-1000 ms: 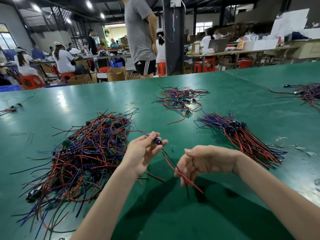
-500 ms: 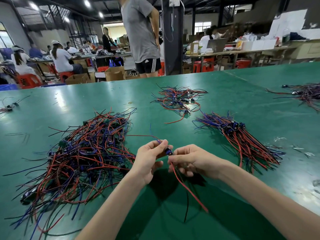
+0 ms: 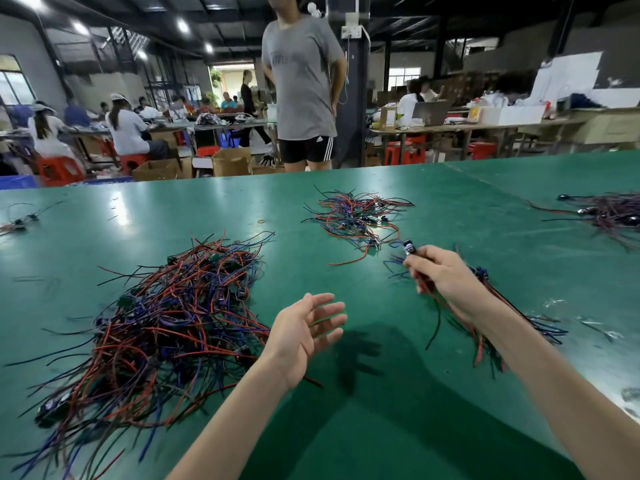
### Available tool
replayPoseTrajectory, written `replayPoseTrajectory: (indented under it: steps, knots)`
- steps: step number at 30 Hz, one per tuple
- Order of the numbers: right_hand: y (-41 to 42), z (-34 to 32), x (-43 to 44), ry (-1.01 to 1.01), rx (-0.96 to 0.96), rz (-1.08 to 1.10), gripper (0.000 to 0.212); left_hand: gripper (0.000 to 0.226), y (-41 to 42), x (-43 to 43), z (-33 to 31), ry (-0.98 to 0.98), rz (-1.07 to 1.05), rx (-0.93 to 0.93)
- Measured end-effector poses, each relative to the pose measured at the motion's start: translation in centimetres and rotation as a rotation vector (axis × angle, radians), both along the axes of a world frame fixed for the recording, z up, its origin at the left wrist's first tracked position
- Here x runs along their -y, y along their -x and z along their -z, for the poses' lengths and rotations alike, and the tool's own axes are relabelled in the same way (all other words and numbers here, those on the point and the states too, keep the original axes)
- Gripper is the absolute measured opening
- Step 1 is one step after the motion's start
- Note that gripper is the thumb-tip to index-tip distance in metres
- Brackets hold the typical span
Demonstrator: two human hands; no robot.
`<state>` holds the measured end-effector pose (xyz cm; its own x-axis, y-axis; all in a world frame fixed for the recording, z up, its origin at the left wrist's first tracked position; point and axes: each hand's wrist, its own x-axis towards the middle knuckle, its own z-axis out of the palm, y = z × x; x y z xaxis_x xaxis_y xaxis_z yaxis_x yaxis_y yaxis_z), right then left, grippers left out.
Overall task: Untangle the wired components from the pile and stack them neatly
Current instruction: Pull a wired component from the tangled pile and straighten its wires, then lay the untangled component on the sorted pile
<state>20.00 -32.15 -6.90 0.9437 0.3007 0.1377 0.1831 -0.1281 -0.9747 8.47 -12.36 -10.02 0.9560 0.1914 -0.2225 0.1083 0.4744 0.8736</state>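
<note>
On the flat green bench [image 3: 485, 209], the big tangled pile of red, blue and black wired components [image 3: 166, 317] lies at our left, and the aligned stack of wired components [image 3: 481, 271] at our right. Behind and between them sits a smaller loose tangle of wires [image 3: 356, 216]. Our left hand [image 3: 304, 334] hovers between pile and stack. Our right hand [image 3: 446, 275], above the stack's far end, pinches one small dark wired component [image 3: 409, 247]. A dark wire bundle [image 3: 613, 216] lies far right.

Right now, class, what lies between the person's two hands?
Head view: only bare green table between the open left hand and the right hand, which pinches a wired component.
</note>
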Motion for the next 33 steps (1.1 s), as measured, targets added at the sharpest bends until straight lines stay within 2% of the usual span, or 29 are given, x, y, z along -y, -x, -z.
replayPoseTrajectory:
  steps: [2, 4, 8, 10, 12, 16, 18, 20, 22, 24, 28, 29, 31, 33]
  knots:
    - [-1.8, -0.3, 1.7, -0.010, -0.031, 0.152, 0.020, 0.035, -0.1, -0.1, -0.1, 0.028, 0.003, 0.007]
    - [-3.1, 0.0, 3.4, 0.072, -0.071, 0.285, 0.020, 0.034, -0.1, -0.1, -0.1, 0.054, 0.002, 0.012]
    - [-3.4, 0.9, 5.3, 0.532, 0.055, 0.518, 0.015, 0.030, -0.1, 0.1, -0.2, 0.074, 0.016, 0.011]
    - [-3.1, 1.0, 5.2, 0.674, 0.104, 0.585, 0.012, 0.027, -0.1, 0.3, -0.2, 0.061, 0.018, 0.013]
    - [-2.8, 1.1, 4.7, 0.801, 0.129, 0.649, 0.018, 0.023, 0.0, 0.4, -0.2, 0.044, 0.017, 0.021]
    - [-1.8, 1.4, 3.5, 0.991, 0.195, 0.644, 0.023, 0.019, 0.3, 0.3, -0.3, 0.017, 0.017, 0.038]
    - [-1.2, 1.7, 2.9, 1.139, 0.281, 0.671, 0.032, 0.020, 0.4, 0.2, -0.4, 0.012, 0.025, 0.052]
    - [-0.4, 2.0, 2.0, 1.192, 0.424, 0.701, 0.034, 0.021, 0.5, 0.3, -0.5, -0.026, 0.030, 0.068]
    - [0.5, 2.5, 0.6, 1.152, 0.584, 0.649, 0.030, 0.020, 0.5, 0.5, -0.5, -0.147, 0.022, 0.092]
    - [1.6, 3.4, -1.3, 1.152, 0.672, 0.525, 0.028, 0.018, 0.5, 0.6, -0.3, -0.385, -0.005, 0.135]
    - [3.8, 5.7, -4.5, 1.135, 0.713, 0.239, 0.027, 0.015, 0.4, -0.7, 0.4, -1.202, -0.240, 0.344]
    - [4.0, 6.1, -4.8, 1.115, 0.715, 0.188, 0.029, 0.014, 0.4, -1.3, 0.3, -1.325, -0.319, 0.376]
    - [4.2, 6.4, -4.9, 1.101, 0.715, 0.135, 0.030, 0.016, 0.2, -2.6, -0.1, -1.403, -0.447, 0.354]
    - [4.0, 6.4, -4.6, 1.100, 0.710, 0.129, 0.028, 0.020, 0.0, -4.2, -0.7, -1.475, -0.534, 0.250]
